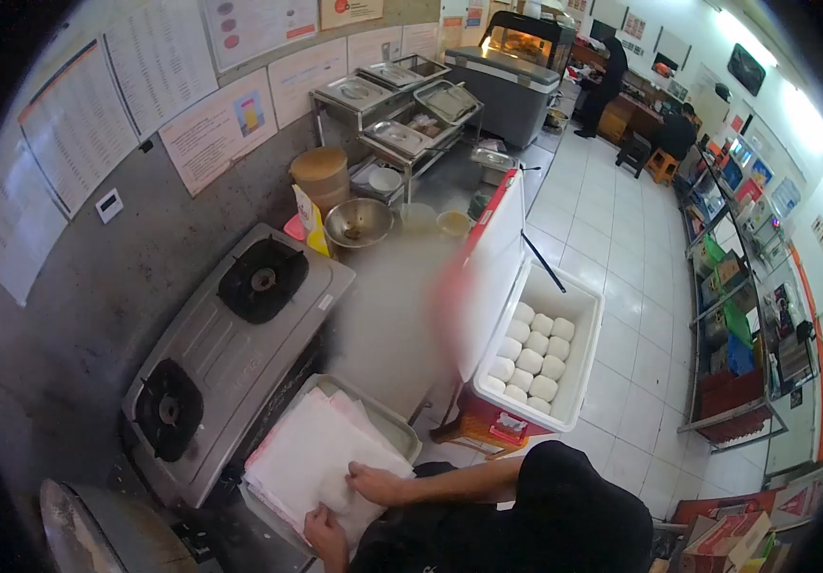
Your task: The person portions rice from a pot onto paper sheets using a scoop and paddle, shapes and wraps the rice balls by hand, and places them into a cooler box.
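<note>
Sheets (311, 435) on tray (417, 443) btwn stove (230, 358) & open cooler (580, 353).

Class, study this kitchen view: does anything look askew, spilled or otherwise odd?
The white sheets lie askew, corners fanned unevenly across the tray. A hazy patch also blurs the counter and part of the cooler lid, though things around look sharper; its cause is unclear.

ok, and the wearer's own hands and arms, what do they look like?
Left hand and right hand are bare, no gloves. Right arm has a plain black sleeve ending near the elbow, forearm uncovered. Left sleeve can't be made out.
</note>
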Tool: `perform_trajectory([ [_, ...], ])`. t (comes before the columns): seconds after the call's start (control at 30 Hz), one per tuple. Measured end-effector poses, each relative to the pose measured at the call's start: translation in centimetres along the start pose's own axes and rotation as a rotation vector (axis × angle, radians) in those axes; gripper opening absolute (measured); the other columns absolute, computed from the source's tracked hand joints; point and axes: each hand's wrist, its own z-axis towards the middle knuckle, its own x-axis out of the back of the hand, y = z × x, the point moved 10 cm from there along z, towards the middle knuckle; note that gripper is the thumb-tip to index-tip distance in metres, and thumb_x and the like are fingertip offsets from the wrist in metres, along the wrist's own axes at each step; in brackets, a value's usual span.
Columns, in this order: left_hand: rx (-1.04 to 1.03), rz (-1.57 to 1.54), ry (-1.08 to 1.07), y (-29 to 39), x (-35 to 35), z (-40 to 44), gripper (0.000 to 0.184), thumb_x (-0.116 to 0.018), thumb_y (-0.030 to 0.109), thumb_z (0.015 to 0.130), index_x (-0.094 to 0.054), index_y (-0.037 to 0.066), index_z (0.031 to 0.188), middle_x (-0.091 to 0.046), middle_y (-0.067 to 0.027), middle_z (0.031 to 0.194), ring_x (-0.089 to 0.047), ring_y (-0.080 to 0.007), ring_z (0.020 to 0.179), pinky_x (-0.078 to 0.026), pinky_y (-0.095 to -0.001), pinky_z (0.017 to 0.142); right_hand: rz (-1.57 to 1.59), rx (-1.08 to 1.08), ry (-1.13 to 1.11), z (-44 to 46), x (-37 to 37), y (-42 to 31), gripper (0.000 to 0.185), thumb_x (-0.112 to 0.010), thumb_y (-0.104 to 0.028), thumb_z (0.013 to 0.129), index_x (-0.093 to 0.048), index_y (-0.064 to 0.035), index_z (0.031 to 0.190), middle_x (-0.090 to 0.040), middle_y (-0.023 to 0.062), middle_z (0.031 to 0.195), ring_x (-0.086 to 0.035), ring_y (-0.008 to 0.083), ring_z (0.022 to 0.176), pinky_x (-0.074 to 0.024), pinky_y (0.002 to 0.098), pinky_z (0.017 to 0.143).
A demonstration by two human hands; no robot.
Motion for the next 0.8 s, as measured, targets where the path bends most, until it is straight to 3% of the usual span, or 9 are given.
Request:
perform_trajectory([
  [0.07,0.092,-0.066,-0.178,-0.2,-0.7,-0.9,0.013,-0.077,0.006,0.072,-0.074,-0.002,0.083,-0.072,-0.0148,0.088,-0.069,-0.0257,0.077,-0.055,-0.038,0.071,0.107,0.001,-0.209,-0.2,-0.2,0.1,0.047,-0.078,-0.021,0.075,-0.061,0.0014,0.113,-0.062,0.0223,0.112,-0.06,0.0385,0.112,-0.052,0.0412,0.094],
  [0.2,0.113,-0.244,-0.346,1.1,0.3,6.3,0.038,-0.079,0.004,0.067,-0.065,-0.004,0.102,-0.07,-0.0185,0.091,-0.069,-0.0285,0.082,-0.053,-0.0368,0.075,0.123,-0.188,-0.217,5.4,7.1,-0.3,0.039,-0.076,-0.017,0.075,-0.061,0.004,0.104,-0.064,0.0215,0.107,-0.06,0.0371,0.112,-0.051,0.0421,0.093],
  [0.23,0.098,-0.234,-0.341,0.7,0.0,6.8,0.038,-0.079,0.004,0.067,-0.065,-0.004,0.102,-0.07,-0.0185,0.091,-0.069,-0.0285,0.082,-0.053,-0.0368,0.075,-0.015,-0.045,-0.189,6.5,6.0,-1.4,0.038,-0.071,-0.019,0.078,-0.06,0.002,0.108,-0.064,0.0211,0.105,-0.062,0.0361,0.106,-0.0515,0.0443,0.089],
  [0.3,-0.451,-0.042,-0.297,4.4,0.0,6.8,0.033,-0.073,-0.002,0.069,-0.063,-0.001,0.1,-0.07,-0.0135,0.083,-0.068,-0.0284,0.074,-0.054,-0.038,0.072,-0.159,0.097,-0.143,7.4,3.6,-2.5,0.037,-0.067,-0.02,0.081,-0.06,0.0,0.112,-0.065,0.0206,0.103,-0.064,0.0351,0.101,-0.0519,0.0465,0.085],
  [0.4,-0.326,-0.403,-0.562,0.1,-2.2,5.7,0.03,-0.068,-0.005,0.078,-0.053,0.003,0.102,-0.067,-0.0108,0.093,-0.067,-0.0238,0.081,-0.055,-0.0349,0.071,-0.124,0.463,-0.151,5.9,3.9,-5.7,0.044,-0.067,-0.014,0.079,-0.052,-0.0006,0.118,-0.063,0.0222,0.11,-0.064,0.0361,0.104,-0.0527,0.0479,0.082],
  [0.5,-0.163,-0.801,-0.678,2.1,3.2,2.5,0.025,-0.062,-0.002,0.086,-0.049,0.006,0.107,-0.065,-0.0094,0.092,-0.066,-0.0218,0.081,-0.055,-0.0338,0.07,0.343,0.322,-0.454,0.1,7.3,-6.7,0.062,-0.066,0.0,0.072,-0.045,0.0032,0.13,-0.064,0.0195,0.11,-0.063,0.028,0.104,-0.0514,0.0369,0.086],
  [0.6,0.18,-1.176,-0.612,9.1,4.7,-0.2,0.019,-0.059,0.003,0.091,-0.051,0.005,0.109,-0.065,-0.0082,0.088,-0.066,-0.0193,0.08,-0.055,-0.0324,0.069,1.324,0.056,-0.7,-6.4,11.5,-10.4,0.065,-0.062,0.003,0.069,-0.044,0.0054,0.131,-0.063,0.015,0.107,-0.061,0.0229,0.101,-0.0493,0.0326,0.087],
  [0.67,0.466,-1.518,-0.508,6.0,2.4,-2.5,0.014,-0.057,0.005,0.093,-0.058,0.002,0.106,-0.065,-0.0072,0.087,-0.066,-0.018,0.08,-0.055,-0.031,0.068,1.64,-0.059,-0.473,-8.3,14.3,-12.6,0.065,-0.062,0.006,0.065,-0.044,0.0026,0.127,-0.061,0.0127,0.107,-0.062,0.0232,0.098,-0.0524,0.0306,0.08],
  [0.8,0.146,-1.244,-0.552,5.8,0.6,-2.5,0.015,-0.057,0.004,0.093,-0.069,-0.004,0.098,-0.067,-0.0056,0.096,-0.065,-0.0151,0.082,-0.054,-0.028,0.071,1.007,-0.107,-0.073,-10.7,14.3,-8.5,0.056,-0.067,0.0,0.067,-0.052,0.0025,0.12,-0.065,0.0143,0.1,-0.063,0.021,0.093,-0.0532,0.0344,0.078],
])
